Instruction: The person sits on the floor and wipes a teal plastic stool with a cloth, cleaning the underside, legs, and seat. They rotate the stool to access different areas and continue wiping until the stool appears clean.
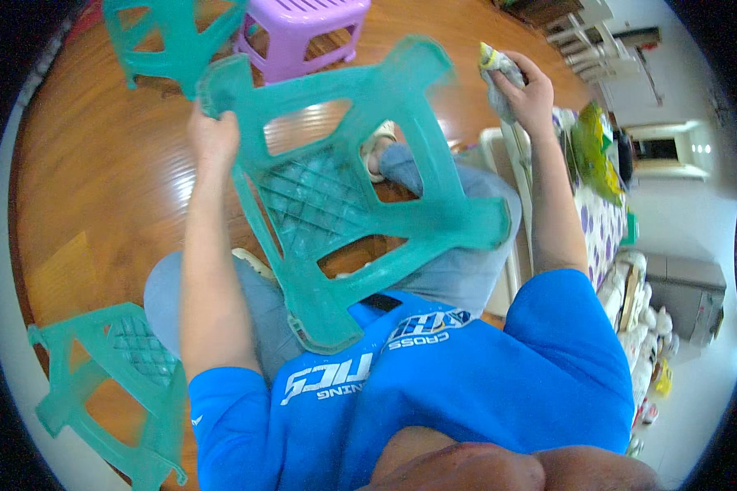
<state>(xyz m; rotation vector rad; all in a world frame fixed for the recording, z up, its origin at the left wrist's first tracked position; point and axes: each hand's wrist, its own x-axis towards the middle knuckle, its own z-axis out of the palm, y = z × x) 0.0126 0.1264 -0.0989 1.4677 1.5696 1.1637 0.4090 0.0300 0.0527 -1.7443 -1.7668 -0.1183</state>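
A green plastic stool (pixel 405 227) is tipped over my lap, its underside with crossed ribs facing me and its legs pointing my way. My left hand (pixel 215 138) grips the end of one of its legs at the upper left. Up on the right, apart from the stool, my right hand (pixel 528 92) holds a crumpled grey cloth (pixel 502 80) with a yellow edge. My jeans show behind the stool's legs and through its openings.
A purple plastic stool (pixel 301 30) and another green stool (pixel 166 37) stand on the wooden floor (pixel 116 159) ahead. One more green stool (pixel 153 417) lies at lower left. At right is a table with a spotted cover (pixel 596 227) and a green-yellow bag (pixel 592 153).
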